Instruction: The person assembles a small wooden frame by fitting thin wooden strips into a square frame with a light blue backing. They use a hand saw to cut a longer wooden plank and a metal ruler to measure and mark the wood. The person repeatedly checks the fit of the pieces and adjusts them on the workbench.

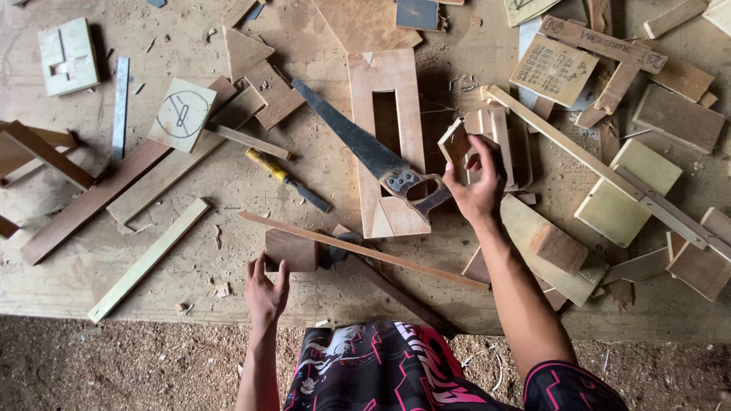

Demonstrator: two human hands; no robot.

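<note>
My right hand (476, 186) reaches forward and grips a small pale wooden piece (459, 141) at the edge of a stack of wooden offcuts (502, 141). Just left of that hand lies a hand saw (365, 144), its handle (415, 189) resting on a long board with a rectangular slot (387, 137). My left hand (265, 293) hovers near the workbench's front edge with its fingers spread, holding nothing, close to a small brown wood block (292, 250). A thin wooden strip (365, 251) lies between my two hands.
Wood scraps cover the plywood bench (228, 190): a chisel with a yellow handle (285, 179), a metal ruler (120, 106), a square piece with a drawn circle (181, 114), long slats at left (145, 259), a try square (670, 213) and blocks at right. Sawdust covers the floor (114, 365).
</note>
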